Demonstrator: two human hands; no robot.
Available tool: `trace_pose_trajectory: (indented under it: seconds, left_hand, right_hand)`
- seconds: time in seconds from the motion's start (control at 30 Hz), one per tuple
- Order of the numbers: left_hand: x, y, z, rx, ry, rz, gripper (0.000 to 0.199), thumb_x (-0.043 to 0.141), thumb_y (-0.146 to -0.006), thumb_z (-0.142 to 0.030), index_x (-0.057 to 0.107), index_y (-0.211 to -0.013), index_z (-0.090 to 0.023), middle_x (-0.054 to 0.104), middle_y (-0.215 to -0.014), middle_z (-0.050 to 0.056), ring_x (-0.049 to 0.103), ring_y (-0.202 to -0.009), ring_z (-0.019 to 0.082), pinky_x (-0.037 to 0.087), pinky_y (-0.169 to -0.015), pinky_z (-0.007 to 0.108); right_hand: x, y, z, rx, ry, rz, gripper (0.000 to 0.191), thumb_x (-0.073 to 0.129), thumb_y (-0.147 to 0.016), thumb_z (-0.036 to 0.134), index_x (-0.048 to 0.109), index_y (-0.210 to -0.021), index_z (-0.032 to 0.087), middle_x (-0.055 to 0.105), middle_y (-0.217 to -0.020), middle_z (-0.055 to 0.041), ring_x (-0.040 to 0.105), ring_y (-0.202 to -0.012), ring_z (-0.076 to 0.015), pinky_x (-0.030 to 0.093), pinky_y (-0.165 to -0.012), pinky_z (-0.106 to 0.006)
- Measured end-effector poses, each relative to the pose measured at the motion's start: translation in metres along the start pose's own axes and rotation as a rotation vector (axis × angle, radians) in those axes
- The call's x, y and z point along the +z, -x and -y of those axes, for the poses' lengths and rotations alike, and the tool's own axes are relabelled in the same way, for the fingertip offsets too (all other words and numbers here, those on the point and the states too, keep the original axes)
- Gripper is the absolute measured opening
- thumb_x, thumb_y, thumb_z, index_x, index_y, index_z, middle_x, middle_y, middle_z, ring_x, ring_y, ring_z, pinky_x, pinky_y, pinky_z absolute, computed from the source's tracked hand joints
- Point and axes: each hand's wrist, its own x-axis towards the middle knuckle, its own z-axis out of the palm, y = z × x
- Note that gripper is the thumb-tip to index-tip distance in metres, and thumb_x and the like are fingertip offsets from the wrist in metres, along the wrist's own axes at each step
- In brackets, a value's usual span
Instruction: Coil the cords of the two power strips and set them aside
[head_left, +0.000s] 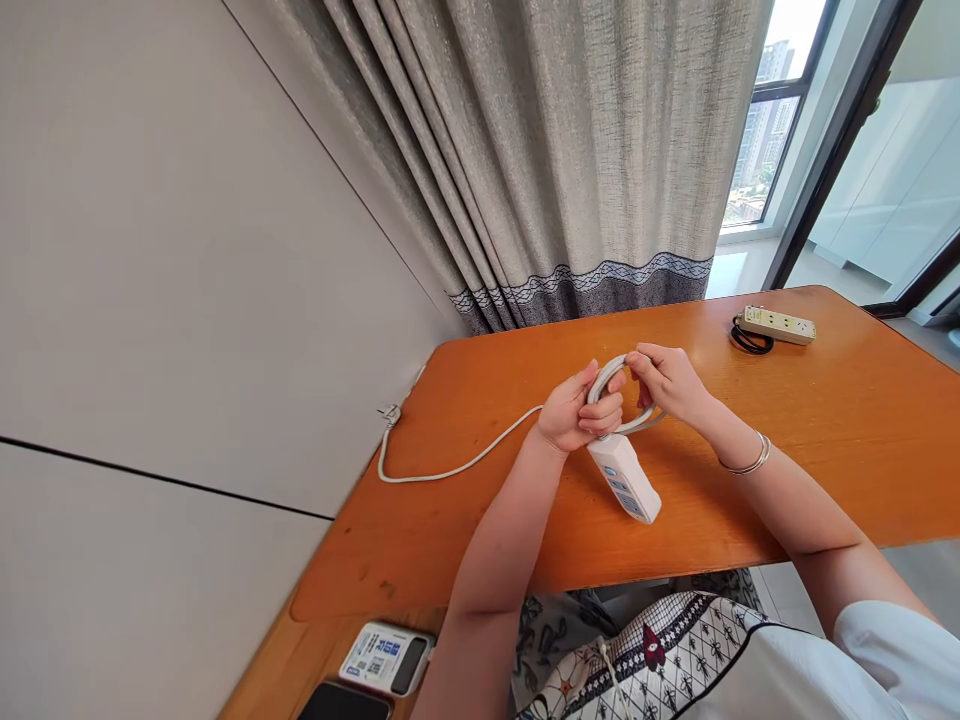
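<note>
A white cord (606, 374) is coiled in a loop above the orange-brown table. My left hand (581, 408) wraps its fingers round the left side of the coil. The thumb and fingers of my right hand (664, 380) pinch the coil at its upper right. Just below my left hand is a white power strip (625, 478), tilted, with its near end toward the table's front edge. From my left hand the free cord (442, 476) runs left across the table to a white plug (389, 414) by the wall.
On the wooden table (480, 380), a second power strip (778, 325) with a black cord (751, 340) lies at the back right. A white box (382, 657) and a dark phone-like object (345, 703) lie at the lower left. Curtains (600, 150) hang behind.
</note>
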Motion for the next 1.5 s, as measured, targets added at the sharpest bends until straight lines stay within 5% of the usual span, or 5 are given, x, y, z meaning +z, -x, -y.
trace_pose_trajectory:
  seconds: [0.5, 0.63, 0.9, 1.13, 1.5]
  left_hand:
    - [0.017, 0.009, -0.007, 0.325, 0.201, -0.185, 0.042, 0.026, -0.104, -0.041, 0.03, -0.067, -0.02, 0.055, -0.053, -0.002, 0.031, -0.032, 0.005, 0.027, -0.034, 0.015]
    - [0.023, 0.009, -0.005, 0.362, 0.122, -0.221, 0.043, 0.028, -0.103, -0.044, 0.03, -0.067, -0.02, 0.069, -0.119, 0.012, 0.07, -0.081, 0.014, 0.056, -0.061, 0.025]
    - [0.026, 0.009, 0.0, 0.492, -0.164, -0.144, 0.047, 0.036, -0.096, -0.061, 0.049, -0.077, -0.02, 0.049, -0.15, 0.01, 0.036, -0.146, 0.032, 0.047, -0.104, 0.058]
    - [0.018, 0.033, -0.024, 0.844, -0.485, -0.324, 0.052, 0.038, -0.09, -0.072, 0.056, -0.085, -0.024, 0.041, -0.157, 0.003, 0.031, -0.149, 0.033, 0.04, -0.109, 0.064]
    - [-0.036, 0.011, -0.028, 0.999, -0.703, -0.542, 0.054, 0.04, -0.088, -0.073, 0.058, -0.121, -0.035, 0.017, -0.167, -0.003, 0.017, -0.154, 0.03, 0.036, -0.114, 0.056]
  right_hand:
    - [0.016, -0.004, -0.019, 0.067, -0.542, 0.142, 0.059, 0.061, -0.077, 0.076, 0.053, -0.093, 0.02, 0.06, -0.065, 0.0044, 0.059, -0.046, -0.0101, 0.047, -0.043, -0.022]
    - [0.028, -0.003, -0.023, 0.058, -0.527, 0.154, 0.056, 0.052, -0.083, 0.077, 0.048, -0.085, 0.021, 0.055, -0.058, 0.0052, 0.052, -0.041, -0.0093, 0.04, -0.039, -0.022]
    - [0.038, 0.003, -0.036, 0.096, -0.531, 0.193, 0.061, 0.042, -0.09, 0.073, 0.051, -0.122, 0.022, 0.065, -0.085, -0.0031, 0.056, -0.062, -0.0142, 0.048, -0.056, -0.029]
    - [0.034, 0.006, -0.051, 0.066, -0.209, 0.588, 0.049, 0.048, -0.094, 0.053, 0.052, -0.124, 0.014, 0.064, -0.108, -0.0108, 0.059, -0.09, -0.0185, 0.051, -0.08, -0.034]
    - [0.02, 0.011, 0.004, -0.132, 0.941, 0.349, 0.048, 0.035, -0.1, 0.023, 0.047, -0.147, 0.019, 0.067, -0.105, -0.0113, 0.064, -0.08, -0.0199, 0.042, -0.065, -0.028]
